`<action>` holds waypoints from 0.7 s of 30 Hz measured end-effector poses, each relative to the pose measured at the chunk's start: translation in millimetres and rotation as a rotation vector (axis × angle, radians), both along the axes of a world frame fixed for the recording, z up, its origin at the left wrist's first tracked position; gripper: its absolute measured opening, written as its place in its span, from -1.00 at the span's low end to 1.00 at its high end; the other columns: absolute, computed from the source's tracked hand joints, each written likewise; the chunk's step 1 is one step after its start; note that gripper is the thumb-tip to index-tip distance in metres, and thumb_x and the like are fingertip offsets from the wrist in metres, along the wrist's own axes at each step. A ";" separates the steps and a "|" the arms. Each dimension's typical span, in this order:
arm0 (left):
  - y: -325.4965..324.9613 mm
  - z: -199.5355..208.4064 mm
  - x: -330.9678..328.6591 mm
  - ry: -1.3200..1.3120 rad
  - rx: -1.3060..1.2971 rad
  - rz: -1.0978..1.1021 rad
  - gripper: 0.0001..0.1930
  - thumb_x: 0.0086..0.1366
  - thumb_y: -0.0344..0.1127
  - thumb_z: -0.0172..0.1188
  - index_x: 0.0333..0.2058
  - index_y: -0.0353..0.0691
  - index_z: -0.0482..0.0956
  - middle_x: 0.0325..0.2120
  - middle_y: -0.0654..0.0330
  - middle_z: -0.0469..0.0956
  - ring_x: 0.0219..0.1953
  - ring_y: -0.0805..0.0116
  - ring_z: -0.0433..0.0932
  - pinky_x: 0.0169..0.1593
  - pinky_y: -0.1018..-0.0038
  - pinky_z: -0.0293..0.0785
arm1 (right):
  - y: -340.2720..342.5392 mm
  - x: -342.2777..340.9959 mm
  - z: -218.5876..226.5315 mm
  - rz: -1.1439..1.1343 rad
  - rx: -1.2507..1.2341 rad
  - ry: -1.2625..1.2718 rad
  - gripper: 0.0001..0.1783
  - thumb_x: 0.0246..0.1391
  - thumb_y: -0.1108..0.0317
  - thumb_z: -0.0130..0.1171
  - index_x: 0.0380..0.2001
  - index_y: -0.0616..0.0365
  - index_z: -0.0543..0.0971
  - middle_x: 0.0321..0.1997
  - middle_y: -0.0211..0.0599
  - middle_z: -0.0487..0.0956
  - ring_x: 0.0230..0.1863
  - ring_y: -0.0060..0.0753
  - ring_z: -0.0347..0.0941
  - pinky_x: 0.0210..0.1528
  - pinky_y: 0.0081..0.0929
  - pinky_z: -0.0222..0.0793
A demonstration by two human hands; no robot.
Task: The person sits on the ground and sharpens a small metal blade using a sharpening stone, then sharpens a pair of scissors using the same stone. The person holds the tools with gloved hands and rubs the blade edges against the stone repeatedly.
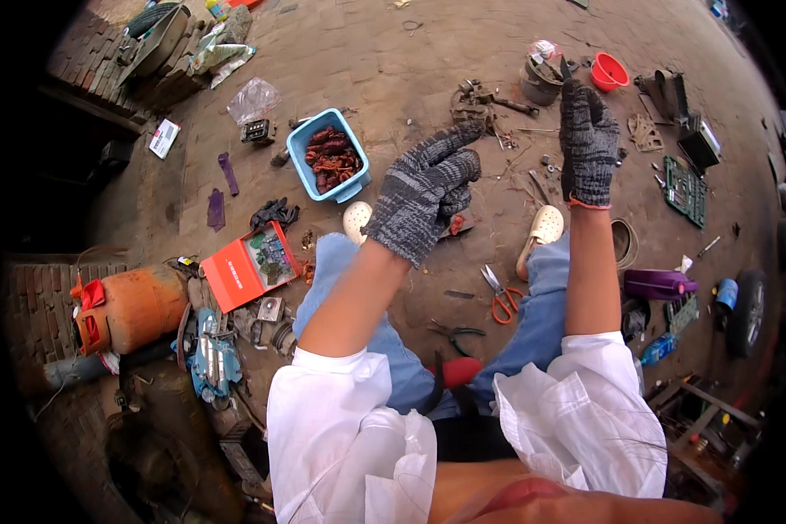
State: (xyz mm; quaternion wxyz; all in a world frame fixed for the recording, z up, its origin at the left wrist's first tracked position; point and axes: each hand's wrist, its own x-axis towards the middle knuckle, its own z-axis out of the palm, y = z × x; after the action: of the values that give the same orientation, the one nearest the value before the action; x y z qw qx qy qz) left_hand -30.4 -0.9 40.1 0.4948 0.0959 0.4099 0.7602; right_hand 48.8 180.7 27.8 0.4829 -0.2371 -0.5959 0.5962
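Observation:
My left hand, in a grey-black knit glove, hovers over the ground between my shoes. Its fingers are apart, some stretched and some bent, with nothing visible in them. Just under it lies a small reddish piece, partly hidden. My right hand, in a matching glove, is raised farther out, fingers closed together. A thin dark tip sticks up past them; what it belongs to is unclear. Beyond my left hand stands a blue basin of reddish-brown coiled parts. A grey bucket stands near my right fingertips.
Orange-handled scissors and pliers lie between my legs. An orange gas cylinder and a red box are at left. To the right are a red bucket, a green tool case and a purple container.

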 end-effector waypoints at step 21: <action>11.6 -20.4 6.2 0.988 -0.180 0.450 -0.83 0.01 -0.44 0.18 -0.36 -0.30 0.51 -0.51 0.19 0.51 -0.48 0.51 0.46 -0.35 0.61 0.38 | -34.2 0.0 2.4 0.459 0.118 -0.174 -0.80 -0.09 0.34 0.16 -0.35 0.16 0.52 -0.47 -0.50 0.50 -0.48 -0.74 0.32 -0.46 -0.76 0.20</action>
State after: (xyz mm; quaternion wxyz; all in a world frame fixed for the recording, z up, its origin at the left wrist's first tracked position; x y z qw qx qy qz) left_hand -24.2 10.7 19.7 0.0751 0.3087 0.6673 0.6736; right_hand 48.8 146.5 30.2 0.2948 -0.1175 -0.7074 0.6316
